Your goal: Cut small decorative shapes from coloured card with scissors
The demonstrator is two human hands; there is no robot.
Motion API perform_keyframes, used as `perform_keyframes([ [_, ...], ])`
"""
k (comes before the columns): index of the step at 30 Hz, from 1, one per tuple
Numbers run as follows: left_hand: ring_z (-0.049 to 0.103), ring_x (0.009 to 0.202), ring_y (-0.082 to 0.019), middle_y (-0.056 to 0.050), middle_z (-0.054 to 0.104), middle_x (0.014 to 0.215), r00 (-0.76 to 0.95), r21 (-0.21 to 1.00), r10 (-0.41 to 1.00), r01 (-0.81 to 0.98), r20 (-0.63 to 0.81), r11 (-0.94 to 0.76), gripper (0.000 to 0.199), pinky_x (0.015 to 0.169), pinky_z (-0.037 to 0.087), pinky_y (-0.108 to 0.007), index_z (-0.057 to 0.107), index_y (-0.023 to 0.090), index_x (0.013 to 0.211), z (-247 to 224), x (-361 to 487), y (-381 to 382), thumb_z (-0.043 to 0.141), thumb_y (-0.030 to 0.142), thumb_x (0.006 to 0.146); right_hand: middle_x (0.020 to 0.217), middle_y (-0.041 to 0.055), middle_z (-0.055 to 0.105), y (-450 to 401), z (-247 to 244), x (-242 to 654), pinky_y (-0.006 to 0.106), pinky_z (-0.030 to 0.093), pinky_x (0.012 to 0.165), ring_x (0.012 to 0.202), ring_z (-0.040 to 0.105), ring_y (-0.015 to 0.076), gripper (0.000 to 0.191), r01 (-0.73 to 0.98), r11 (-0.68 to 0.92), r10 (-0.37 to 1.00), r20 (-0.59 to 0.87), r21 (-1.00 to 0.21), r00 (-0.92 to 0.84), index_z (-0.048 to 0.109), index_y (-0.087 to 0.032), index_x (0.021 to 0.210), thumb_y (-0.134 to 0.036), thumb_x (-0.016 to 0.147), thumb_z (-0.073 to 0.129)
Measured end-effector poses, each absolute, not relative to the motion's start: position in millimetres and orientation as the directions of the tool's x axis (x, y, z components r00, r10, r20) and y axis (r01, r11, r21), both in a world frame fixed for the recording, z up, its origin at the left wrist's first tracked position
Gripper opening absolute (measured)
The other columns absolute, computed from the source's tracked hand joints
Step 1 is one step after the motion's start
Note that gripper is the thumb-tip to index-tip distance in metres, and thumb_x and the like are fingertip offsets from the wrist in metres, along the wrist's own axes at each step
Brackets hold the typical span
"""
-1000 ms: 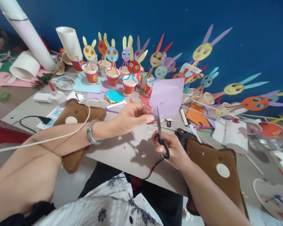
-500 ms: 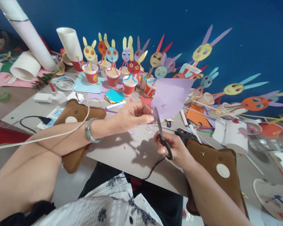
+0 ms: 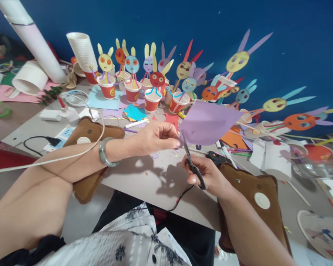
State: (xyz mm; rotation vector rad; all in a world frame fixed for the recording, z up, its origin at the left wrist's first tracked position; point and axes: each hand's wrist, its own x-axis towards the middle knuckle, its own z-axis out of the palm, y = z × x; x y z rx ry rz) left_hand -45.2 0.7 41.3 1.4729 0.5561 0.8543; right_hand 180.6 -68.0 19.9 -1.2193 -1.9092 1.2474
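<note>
A sheet of purple paper [image 3: 211, 123] is pinched at its lower left corner between the thumb and fingers of my left hand [image 3: 158, 138]. My right hand [image 3: 205, 173] grips a pair of scissors [image 3: 194, 168] by its black handles. The blades point up and meet the paper's edge close to my left fingertips. Behind the paper stand several red and white paper cups [image 3: 153, 101] bearing rabbit figures with coloured paper heads and long ears. Small paper scraps lie on the table [image 3: 135, 177] beneath my hands.
Brown cushions lie at the table's front edge, one under my left forearm [image 3: 86, 147] and one beside my right [image 3: 246, 195]. A white cable [image 3: 44, 160] crosses my left arm. A black glue gun [image 3: 218, 158] lies beyond my right hand. Stacked cups [image 3: 81, 51] stand at the back left.
The purple sheet has turned and tipped to the right, showing more of the figures behind it. Both hands have stayed nearly in place, the scissors still at the paper's edge.
</note>
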Motion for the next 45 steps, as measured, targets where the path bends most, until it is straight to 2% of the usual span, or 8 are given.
perform_keyframes([
  [12, 0.054, 0.059, -0.007, -0.001, 0.064, 0.065, 0.653, 0.986, 0.739, -0.101, 0.165, -0.131, 0.014, 0.055, 0.043, -0.020, 0.060, 0.013, 0.071, 38, -47, 3, 0.070, 0.022, 0.076, 0.061, -0.0028, 0.043, -69, 22, 186, 0.028, 0.027, 0.055, 0.059, 0.036, 0.0125, 0.065, 0.422, 0.091, 0.897, -0.110, -0.902, -0.429, 0.053, -0.019, 0.063, -0.081, 0.063, 0.072],
  [19, 0.052, 0.054, -0.006, 0.001, 0.061, 0.066, 0.692, 0.996, 0.718, -0.034, 0.079, -0.076, 0.016, 0.047, 0.040, -0.018, 0.060, 0.013, 0.075, 40, -50, 3, 0.069, 0.026, 0.076, 0.059, -0.0041, 0.039, -68, 26, 188, 0.027, 0.025, 0.052, 0.058, 0.033, 0.0109, 0.068, 0.473, 0.025, 0.883, -0.202, -0.881, -0.424, 0.050, -0.019, 0.061, -0.083, 0.060, 0.072],
  [32, 0.052, 0.056, -0.006, 0.002, 0.057, 0.060, 0.724, 0.996, 0.687, -0.008, 0.071, -0.094, 0.019, 0.053, 0.041, -0.019, 0.054, 0.015, 0.066, 46, -51, 4, 0.069, 0.024, 0.072, 0.057, -0.0052, 0.032, -68, 32, 189, 0.028, 0.020, 0.052, 0.056, 0.027, 0.0093, 0.069, 0.498, -0.026, 0.851, -0.280, -0.867, -0.444, 0.043, -0.020, 0.058, -0.081, 0.060, 0.074],
  [45, 0.057, 0.056, -0.007, -0.001, 0.064, 0.064, 0.772, 0.996, 0.635, 0.078, -0.028, -0.051, 0.014, 0.052, 0.043, -0.018, 0.059, 0.013, 0.067, 52, -54, 3, 0.070, 0.020, 0.072, 0.059, -0.0059, 0.028, -65, 30, 201, 0.027, 0.020, 0.052, 0.057, 0.027, 0.0091, 0.064, 0.503, -0.038, 0.808, -0.323, -0.864, -0.493, 0.041, -0.020, 0.058, -0.071, 0.062, 0.080],
])
